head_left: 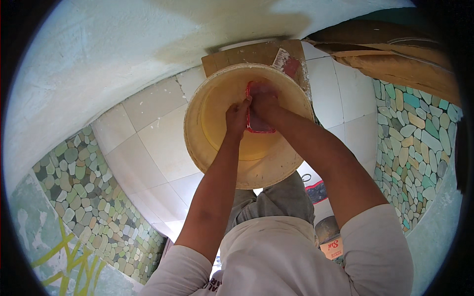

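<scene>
A large round cream-yellow bucket (198, 106) stands in front of me, with paler, stained inner walls. Inside its mouth is a red rectangular tray (259, 126) with a raised rim, whitish along the edges. My left hand (237, 117) grips the tray's left side, thumb up along the rim. Reaching down into the tray is my right hand (265, 104); its fingers are blurred and partly hidden, so whether they hold anything cannot be told.
Behind the bucket, a wooden board (222, 58) carries a white-smeared red scraper-like tool (286, 63). Brown cardboard (385, 54) leans at the far right. A dark round container (327, 229) and an orange-and-white box (333, 248) sit by my right side. Pale tiles (160, 143) cover the floor.
</scene>
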The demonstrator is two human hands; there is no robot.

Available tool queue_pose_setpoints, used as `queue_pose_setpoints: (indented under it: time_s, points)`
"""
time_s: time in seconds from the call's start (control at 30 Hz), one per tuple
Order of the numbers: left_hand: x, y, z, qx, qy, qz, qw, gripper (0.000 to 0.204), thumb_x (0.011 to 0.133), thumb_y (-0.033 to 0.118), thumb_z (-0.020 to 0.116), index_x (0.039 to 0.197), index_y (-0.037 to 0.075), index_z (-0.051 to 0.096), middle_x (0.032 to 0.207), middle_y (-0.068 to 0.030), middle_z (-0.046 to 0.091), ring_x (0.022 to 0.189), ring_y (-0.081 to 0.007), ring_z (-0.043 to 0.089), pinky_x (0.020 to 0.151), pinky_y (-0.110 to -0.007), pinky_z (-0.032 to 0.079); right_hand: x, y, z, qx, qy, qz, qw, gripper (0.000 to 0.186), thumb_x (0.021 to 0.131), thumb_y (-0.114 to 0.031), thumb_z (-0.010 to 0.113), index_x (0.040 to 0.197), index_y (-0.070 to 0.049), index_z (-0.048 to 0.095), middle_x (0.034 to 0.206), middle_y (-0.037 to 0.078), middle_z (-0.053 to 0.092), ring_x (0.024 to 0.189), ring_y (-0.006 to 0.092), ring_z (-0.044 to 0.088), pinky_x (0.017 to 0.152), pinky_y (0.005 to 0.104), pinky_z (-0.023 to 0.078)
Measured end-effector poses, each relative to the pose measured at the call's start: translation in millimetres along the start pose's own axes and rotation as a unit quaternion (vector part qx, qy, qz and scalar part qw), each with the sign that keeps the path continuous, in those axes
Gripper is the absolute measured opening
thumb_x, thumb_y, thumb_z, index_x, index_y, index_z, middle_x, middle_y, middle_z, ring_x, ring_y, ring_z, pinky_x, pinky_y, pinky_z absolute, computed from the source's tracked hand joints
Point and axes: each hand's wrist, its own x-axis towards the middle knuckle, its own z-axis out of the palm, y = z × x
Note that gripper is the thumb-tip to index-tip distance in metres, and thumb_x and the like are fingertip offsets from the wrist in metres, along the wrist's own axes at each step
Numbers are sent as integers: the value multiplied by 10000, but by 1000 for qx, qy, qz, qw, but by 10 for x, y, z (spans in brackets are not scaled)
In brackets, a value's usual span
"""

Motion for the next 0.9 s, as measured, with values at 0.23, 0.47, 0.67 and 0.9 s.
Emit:
queue_pose_setpoints:
  time_s: [0.23, 0.47, 0.67, 0.9]
  points:
    - [42, -34, -91, 80, 22, 49, 995, 423, 843, 396, 729, 962, -7, 677, 893, -30, 638, 830, -115, 570, 754, -260, 460, -208, -89, 24, 144, -136, -31, 980, 302, 903, -210, 479, 1046, -63, 701, 1086, 185, 685, 988, 297, 673, 859, 418, 517]
    - [109, -51, -89, 48, 60, 77, 994, 590, 751, 484, 775, 987, -45, 664, 880, -95, 657, 814, -175, 612, 756, -304, 489, -207, -69, -333, -10, -129, -117, 985, 345, 919, -245, 451, 1112, -83, 686, 1105, 155, 678, 1024, 279, 651, 930, 368, 484]
    - [77, 3, 42, 91, 19, 79, 993, 710, 720, 564, 760, 1046, -59, 665, 918, -138, 684, 863, -221, 651, 792, -320, 500, -158, 125, 69, 15, -70, -125, 990, 268, 865, -210, 535, 993, -48, 707, 1022, 162, 704, 933, 308, 684, 817, 413, 536]
    - [11, 5, -44, 121, 41, 71, 989, 695, 702, 533, 778, 1058, -55, 669, 942, -162, 696, 895, -216, 660, 819, -323, 501, -157, -43, -174, -39, -131, -88, 987, 289, 848, -242, 574, 1042, -78, 712, 1111, 140, 690, 1038, 275, 659, 870, 395, 518]
